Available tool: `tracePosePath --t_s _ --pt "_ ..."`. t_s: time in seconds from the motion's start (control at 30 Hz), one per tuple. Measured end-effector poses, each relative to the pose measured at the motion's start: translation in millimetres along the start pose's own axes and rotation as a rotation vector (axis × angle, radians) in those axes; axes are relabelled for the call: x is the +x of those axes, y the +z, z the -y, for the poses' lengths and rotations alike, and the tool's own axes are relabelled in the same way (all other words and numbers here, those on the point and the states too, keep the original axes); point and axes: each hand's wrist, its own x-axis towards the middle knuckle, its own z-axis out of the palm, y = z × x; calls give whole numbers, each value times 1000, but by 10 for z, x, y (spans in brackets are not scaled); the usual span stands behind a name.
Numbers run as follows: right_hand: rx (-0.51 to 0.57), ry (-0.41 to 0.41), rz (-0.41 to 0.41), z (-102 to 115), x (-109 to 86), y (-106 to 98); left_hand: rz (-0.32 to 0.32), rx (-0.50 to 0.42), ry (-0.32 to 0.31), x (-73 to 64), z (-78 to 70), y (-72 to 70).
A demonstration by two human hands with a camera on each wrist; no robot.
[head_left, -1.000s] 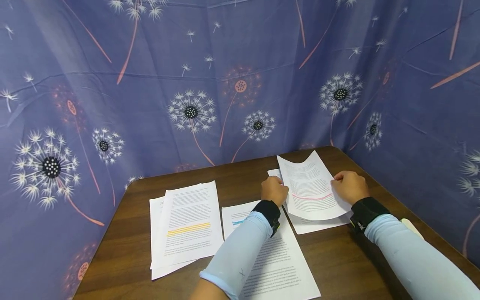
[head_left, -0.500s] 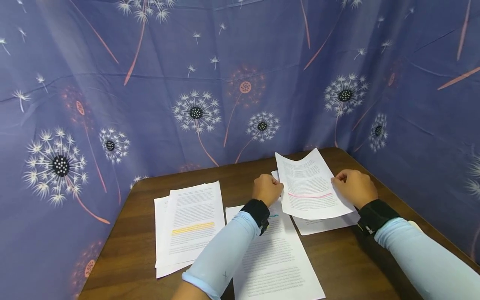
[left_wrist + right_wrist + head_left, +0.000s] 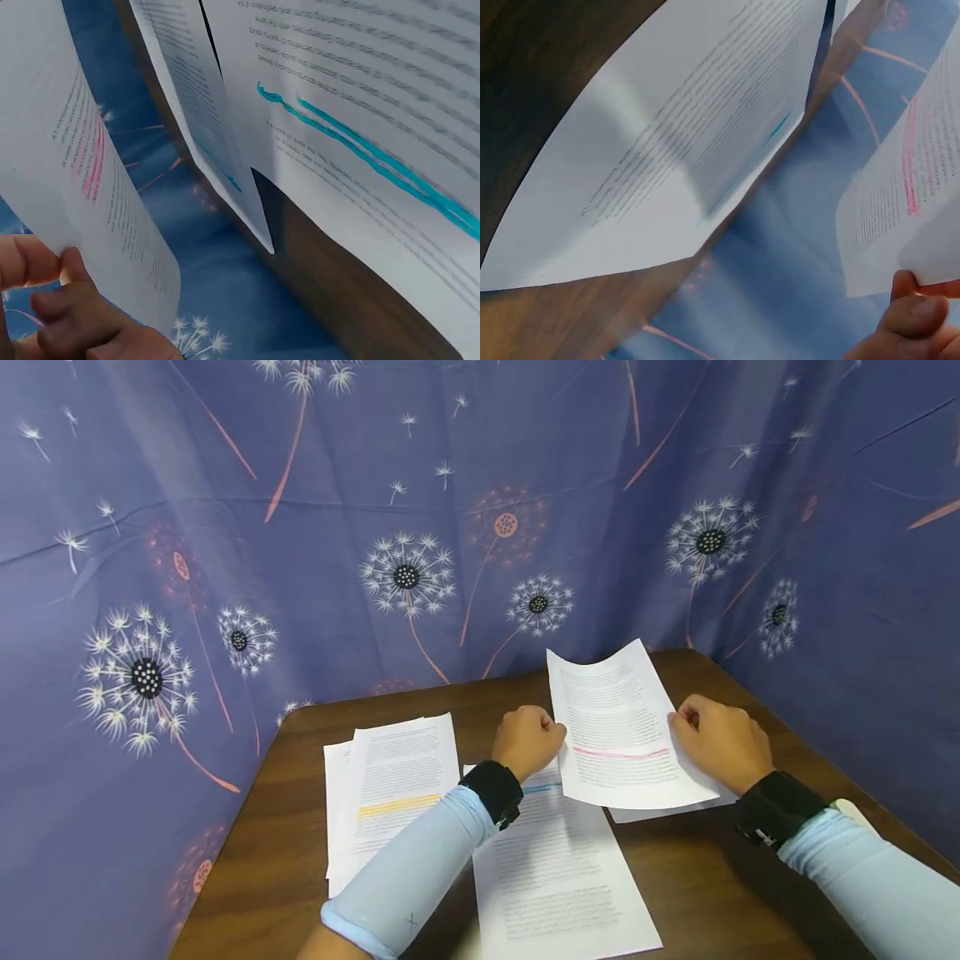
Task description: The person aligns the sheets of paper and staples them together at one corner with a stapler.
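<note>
Both hands hold a printed sheet with a pink highlighted line (image 3: pixel 622 727), bowed and lifted over the table. My left hand (image 3: pixel 527 742) pinches its left edge between thumb and curled finger, as the left wrist view also shows. My right hand (image 3: pixel 723 742) pinches the opposite edge; in the right wrist view, its thumb (image 3: pixel 903 283) presses on the paper. Under the raised sheet, another white sheet (image 3: pixel 660 812) lies mostly hidden. A page with blue highlighting (image 3: pixel 562 877) lies flat in front, partly overlapped by the held sheet and left hand in the head view.
A small pile of pages, the top one with an orange-yellow highlight (image 3: pixel 401 806), lies at the left of the brown table (image 3: pixel 255 877). A pale rounded object (image 3: pixel 855 814) sits behind the right sleeve. A dandelion-patterned curtain (image 3: pixel 322 635) hangs along the table's back and right side.
Both hands have shifted the pink-highlighted sheet slightly left and up relative to the table. More of the blue marking on the middle page now shows. The head view has turned a little.
</note>
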Motion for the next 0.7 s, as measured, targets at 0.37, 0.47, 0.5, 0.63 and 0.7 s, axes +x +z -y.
tracePosePath --t_s 0.37,0.47,0.5,0.63,0.7 --pt "-3 -76 63 242 -201 -3 7 36 16 -321 228 -325" --pt "-1 -89 77 292 -255 10 8 27 2 -391 279 -418" --pt "0 -99 74 308 -271 19 9 23 -5 -409 296 -448" --pt "8 -158 50 391 -332 46 13 26 -4 -490 358 -555" --pt "18 -191 38 439 -369 63 11 44 10 -533 397 -600"
